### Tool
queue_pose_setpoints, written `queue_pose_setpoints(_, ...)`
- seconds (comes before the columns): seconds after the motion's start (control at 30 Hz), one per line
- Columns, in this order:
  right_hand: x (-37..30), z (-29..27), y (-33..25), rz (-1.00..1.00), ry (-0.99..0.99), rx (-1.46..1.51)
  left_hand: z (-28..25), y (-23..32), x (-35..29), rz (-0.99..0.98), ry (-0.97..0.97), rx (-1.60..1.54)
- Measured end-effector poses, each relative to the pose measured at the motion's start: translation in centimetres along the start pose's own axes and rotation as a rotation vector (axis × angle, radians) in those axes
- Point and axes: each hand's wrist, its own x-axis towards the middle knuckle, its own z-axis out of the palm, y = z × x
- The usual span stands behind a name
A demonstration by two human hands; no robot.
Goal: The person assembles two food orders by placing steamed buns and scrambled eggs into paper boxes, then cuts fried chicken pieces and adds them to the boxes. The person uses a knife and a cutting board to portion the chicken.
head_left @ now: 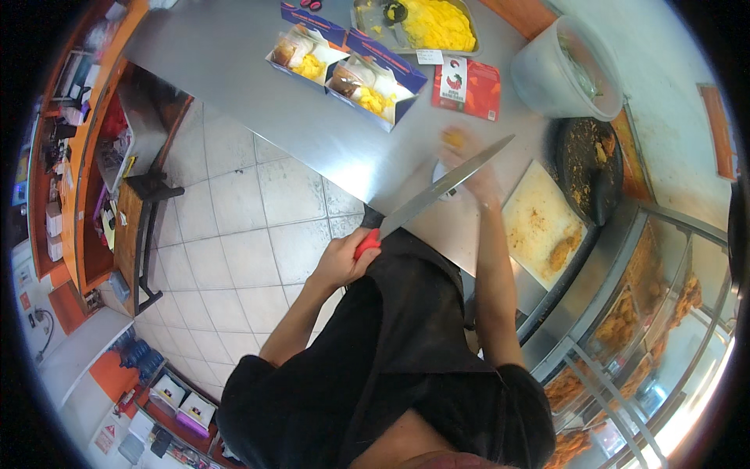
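My left hand (340, 262) is closed round the red handle of a large kitchen knife (447, 184). Its long, wide blade slants up to the right, over the steel table's edge and in front of my right wrist. My right hand (483, 173) is smeared by motion above the table, so its grip is unclear. A blurred yellow-orange patch (453, 138) shows at its fingertips. Partly behind the blade lies a small white round thing (442, 173). To the right of that hand, a white cutting board (541, 223) carries crumbs and a browned fried piece (564, 252).
Two open food boxes (394, 117) hold yellow food and wrapped bundles. Beyond are a metal tray (359, 19) of yellow food and a red packet (486, 78). A translucent tub (539, 74), a black crumb-covered pan (574, 156) and a glass display case (625, 227) line the right.
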Motion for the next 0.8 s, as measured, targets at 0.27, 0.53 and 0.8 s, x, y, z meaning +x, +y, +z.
queue_pose_setpoints(0.27,12.8,13.2,-2.9,-0.444,0.185,-0.809,-2.8,-2.5,-3.8,0.009,0.215,-0.033)
queue_pose_setpoints(0.53,11.0,12.6,-1.4,-0.431,0.303,-0.679,-3.3,-3.5,-3.3,0.017,0.166,-0.054)
queue_pose_setpoints(0.8,10.8,11.7,-0.7,-0.648,0.429,-0.377,-3.5,-3.0,-2.6,-0.001,0.158,-0.101)
